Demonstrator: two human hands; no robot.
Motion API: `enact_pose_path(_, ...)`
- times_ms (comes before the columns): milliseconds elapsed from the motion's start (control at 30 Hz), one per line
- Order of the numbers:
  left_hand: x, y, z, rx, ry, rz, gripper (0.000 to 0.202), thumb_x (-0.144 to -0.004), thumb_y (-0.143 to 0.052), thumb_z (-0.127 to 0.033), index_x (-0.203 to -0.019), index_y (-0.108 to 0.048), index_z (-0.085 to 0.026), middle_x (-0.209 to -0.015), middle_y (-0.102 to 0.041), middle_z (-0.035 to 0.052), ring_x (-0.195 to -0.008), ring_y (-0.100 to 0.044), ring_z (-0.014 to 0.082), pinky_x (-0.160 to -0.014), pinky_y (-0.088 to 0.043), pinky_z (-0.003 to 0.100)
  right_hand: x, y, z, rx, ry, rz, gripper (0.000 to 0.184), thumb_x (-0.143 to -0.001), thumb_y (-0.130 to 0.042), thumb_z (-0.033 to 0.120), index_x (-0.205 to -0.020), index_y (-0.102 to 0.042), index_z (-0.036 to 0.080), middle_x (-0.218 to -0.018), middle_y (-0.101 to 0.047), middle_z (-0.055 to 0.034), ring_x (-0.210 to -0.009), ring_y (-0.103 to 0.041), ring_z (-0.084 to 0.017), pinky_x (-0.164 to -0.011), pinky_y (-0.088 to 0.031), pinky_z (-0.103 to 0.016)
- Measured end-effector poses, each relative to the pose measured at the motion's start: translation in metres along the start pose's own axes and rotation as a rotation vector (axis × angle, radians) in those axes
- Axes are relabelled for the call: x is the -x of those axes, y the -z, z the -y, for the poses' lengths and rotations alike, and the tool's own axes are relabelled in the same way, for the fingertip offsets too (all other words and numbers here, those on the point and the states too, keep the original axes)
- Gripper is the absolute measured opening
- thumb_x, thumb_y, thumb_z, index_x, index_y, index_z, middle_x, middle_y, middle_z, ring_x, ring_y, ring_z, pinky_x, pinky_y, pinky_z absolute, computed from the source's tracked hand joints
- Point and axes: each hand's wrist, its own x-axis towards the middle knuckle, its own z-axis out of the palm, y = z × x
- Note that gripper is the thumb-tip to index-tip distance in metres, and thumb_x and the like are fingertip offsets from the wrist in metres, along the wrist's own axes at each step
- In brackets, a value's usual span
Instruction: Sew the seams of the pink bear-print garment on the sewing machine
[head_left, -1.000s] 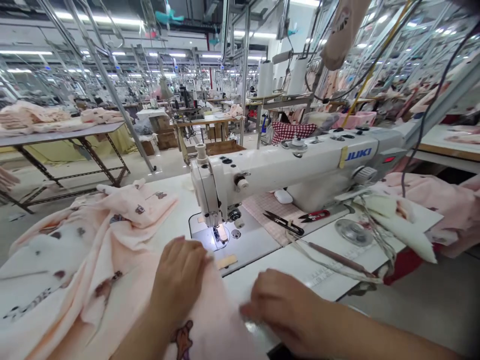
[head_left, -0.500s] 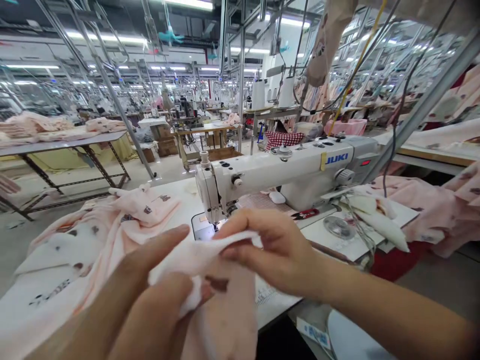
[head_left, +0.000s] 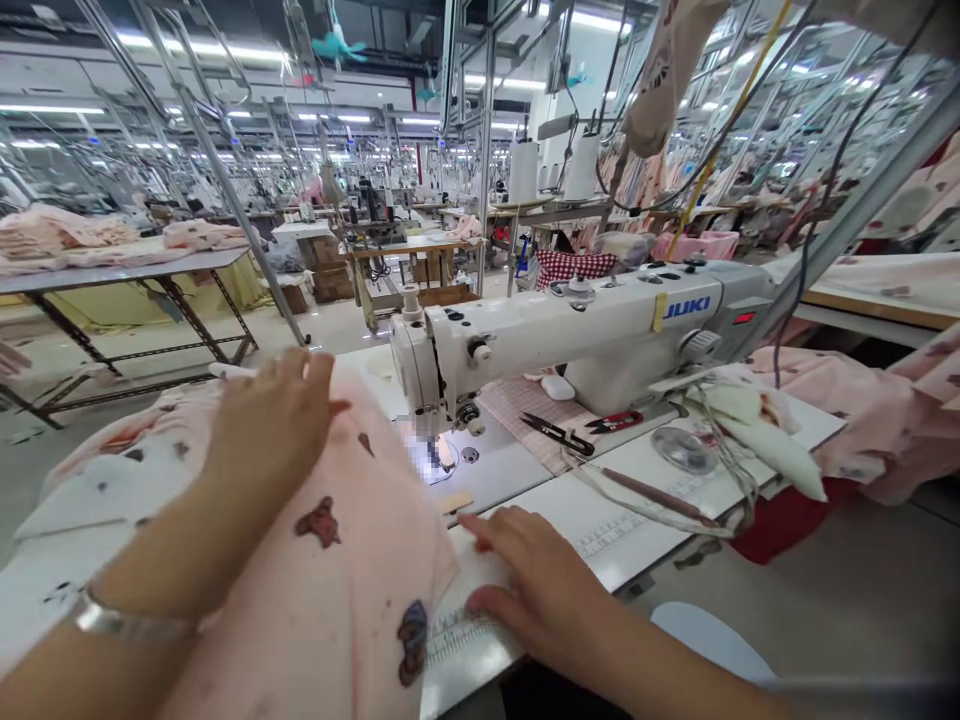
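Observation:
A pale pink printed fabric lies spread over the white sewing table, in front of a white JUKI sewing machine. My left hand rests on top of the fabric at its far side, fingers curled down over it. Lower and nearer, my right hand lies flat on the table at the fabric's right edge, fingers stretched toward the needle plate. Neither hand holds anything lifted.
Thread snips and red-handled scissors lie on a checked mat right of the needle. A thin stick and a round disc sit further right. More pink fabric is heaped at the right. Other workstations fill the hall behind.
Half a second ago both hands held the fabric edge up in front of the machine. Now the fabric is laid down, the left hand moved forward onto it, the right dropped flat to the table.

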Motion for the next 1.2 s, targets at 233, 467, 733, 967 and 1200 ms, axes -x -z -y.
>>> enact_pose_path(233,0.041,-0.081,-0.030,0.367,-0.367,0.258,0.013,-0.078,-0.062,-0.019,-0.087,-0.063,-0.029,-0.083,-0.063,-0.0032,-0.088,-0.059,0.0176,-0.091,-0.042,0.038,-0.001,-0.033,-0.017,0.294,0.161,0.107,0.033,-0.074,-0.067,0.055,-0.077,-0.068,0.023,-0.067,-0.064,-0.0002,-0.068,-0.057,-0.017,-0.067,-0.033,-0.034)
enact_pose_path(467,0.057,-0.104,-0.030,0.515,-0.296,0.160,0.012,-0.090,-0.041,-0.016,-0.081,-0.047,-0.021,-0.083,-0.057,0.0015,-0.083,-0.051,0.0181,-0.084,-0.040,0.039,-0.026,-0.071,0.019,-0.144,-0.202,0.241,0.013,-0.075,-0.061,0.030,-0.075,-0.060,0.017,-0.077,-0.071,-0.0045,-0.065,-0.062,-0.017,-0.056,-0.039,-0.026)
enact_pose_path(733,0.063,-0.110,-0.023,0.587,-0.325,0.080,0.014,-0.088,-0.038,-0.012,-0.086,-0.046,-0.022,-0.086,-0.059,0.0008,-0.088,-0.054,0.0178,-0.094,-0.037,0.041,-0.008,-0.094,0.025,-1.633,-0.703,-0.111,0.056,-0.061,-0.080,0.051,-0.100,-0.055,0.020,-0.082,-0.067,-0.0014,-0.080,-0.065,-0.016,-0.077,-0.050,-0.029)
enact_pose_path(967,0.065,-0.111,-0.022,0.579,-0.329,0.074,0.014,-0.086,-0.041,-0.011,-0.083,-0.049,-0.023,-0.077,-0.057,-0.0027,-0.078,-0.055,0.0148,-0.102,-0.033,0.042,0.009,-0.079,0.029,-1.677,-0.732,-0.068,0.048,-0.058,-0.083,0.045,-0.091,-0.063,0.015,-0.081,-0.069,-0.0060,-0.088,-0.067,-0.024,-0.086,-0.051,-0.033)
enact_pose_path(1200,0.046,-0.102,-0.022,0.548,-0.340,0.190,0.014,-0.089,-0.047,-0.029,-0.090,-0.060,-0.025,-0.080,-0.064,-0.0024,-0.083,-0.059,0.0168,-0.085,-0.041,0.035,0.020,-0.045,-0.010,-0.730,-0.092,0.183,0.050,-0.084,-0.059,0.045,-0.129,-0.044,0.028,-0.084,-0.066,0.0008,-0.072,-0.063,-0.013,-0.067,-0.047,-0.024)
